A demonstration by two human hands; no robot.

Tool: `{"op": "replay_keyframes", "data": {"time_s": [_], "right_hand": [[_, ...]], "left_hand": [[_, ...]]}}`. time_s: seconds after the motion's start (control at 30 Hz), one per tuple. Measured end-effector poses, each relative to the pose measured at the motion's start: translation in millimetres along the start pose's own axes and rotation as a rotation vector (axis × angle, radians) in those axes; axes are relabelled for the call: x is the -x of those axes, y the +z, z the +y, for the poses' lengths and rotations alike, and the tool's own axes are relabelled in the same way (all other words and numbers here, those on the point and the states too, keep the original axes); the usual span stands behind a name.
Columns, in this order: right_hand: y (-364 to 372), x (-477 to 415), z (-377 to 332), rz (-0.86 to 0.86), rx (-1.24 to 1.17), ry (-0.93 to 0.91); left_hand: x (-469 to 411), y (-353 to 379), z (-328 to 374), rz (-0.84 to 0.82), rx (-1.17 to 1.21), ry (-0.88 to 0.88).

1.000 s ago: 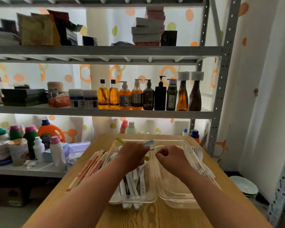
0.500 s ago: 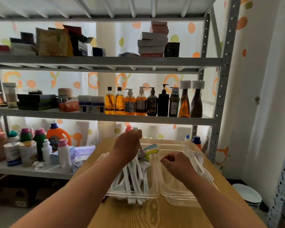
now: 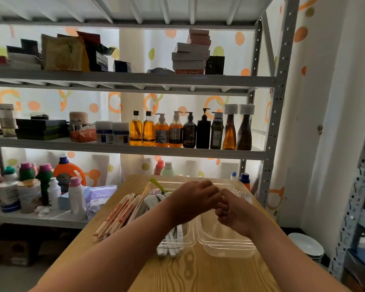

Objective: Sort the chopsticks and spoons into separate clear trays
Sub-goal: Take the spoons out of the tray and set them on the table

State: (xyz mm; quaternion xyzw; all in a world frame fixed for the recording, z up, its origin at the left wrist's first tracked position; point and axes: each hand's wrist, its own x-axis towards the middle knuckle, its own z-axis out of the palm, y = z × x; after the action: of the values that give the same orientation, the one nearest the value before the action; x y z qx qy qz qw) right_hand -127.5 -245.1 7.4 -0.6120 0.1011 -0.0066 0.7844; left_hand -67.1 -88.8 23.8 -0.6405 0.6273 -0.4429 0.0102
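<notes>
My left hand (image 3: 195, 200) and right hand (image 3: 233, 211) meet, fingers curled, whether round anything I cannot tell, spoons (image 3: 169, 248) just below the left.

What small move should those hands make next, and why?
Probably the left hand should reach for the wrapped chopsticks: they lie on the table beside the left tray, outside both trays, while white spoons already sit in the left tray and the right tray looks mostly bare.
</notes>
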Motion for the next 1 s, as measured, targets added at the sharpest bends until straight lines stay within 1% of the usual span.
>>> {"op": "replay_keyframes", "data": {"time_s": [0.13, 0.23, 0.3, 0.37, 0.43, 0.47, 0.57, 0.63, 0.7, 0.77, 0.87, 0.93, 1.0], "right_hand": [[-13, -3, 6, 0.016, -0.041, 0.005], [-22, -6, 9, 0.062, -0.06, 0.028], [-27, -6, 9, 0.073, 0.008, 0.023], [-34, -7, 8, 0.117, 0.087, -0.006], [-41, -9, 6, 0.213, 0.178, -0.054], [-45, -11, 5, 0.277, 0.245, -0.075], [-63, -13, 4, 0.451, 0.394, -0.17], [-78, -16, 5, 0.553, 0.483, -0.244], [-96, -24, 9, 0.64, 0.583, -0.285], [-110, -33, 15, 0.695, 0.647, -0.299], [-126, -48, 26, 0.746, 0.73, -0.29], [-133, -60, 31, 0.755, 0.77, -0.281], [-137, -72, 37, 0.762, 0.793, -0.277]], "left_hand": [[-3, 10, 11, -0.01, 0.054, 0.135], [-4, 20, 16, -0.016, 0.025, 0.222], [-3, 27, 19, -0.016, -0.023, 0.268], [-2, 35, 21, -0.002, -0.065, 0.258], [-1, 44, 20, 0.0, -0.047, 0.165], [0, 48, 19, 0.002, 0.004, 0.088], [5, 59, 16, -0.044, 0.199, -0.219], [8, 66, 10, -0.142, 0.32, -0.441], [11, 76, 3, -0.269, 0.417, -0.601], [13, 83, -3, -0.376, 0.491, -0.677], [12, 93, -6, -0.507, 0.592, -0.734], [11, 98, -7, -0.566, 0.664, -0.78], [13, 103, -8, -0.583, 0.738, -0.823]]}}
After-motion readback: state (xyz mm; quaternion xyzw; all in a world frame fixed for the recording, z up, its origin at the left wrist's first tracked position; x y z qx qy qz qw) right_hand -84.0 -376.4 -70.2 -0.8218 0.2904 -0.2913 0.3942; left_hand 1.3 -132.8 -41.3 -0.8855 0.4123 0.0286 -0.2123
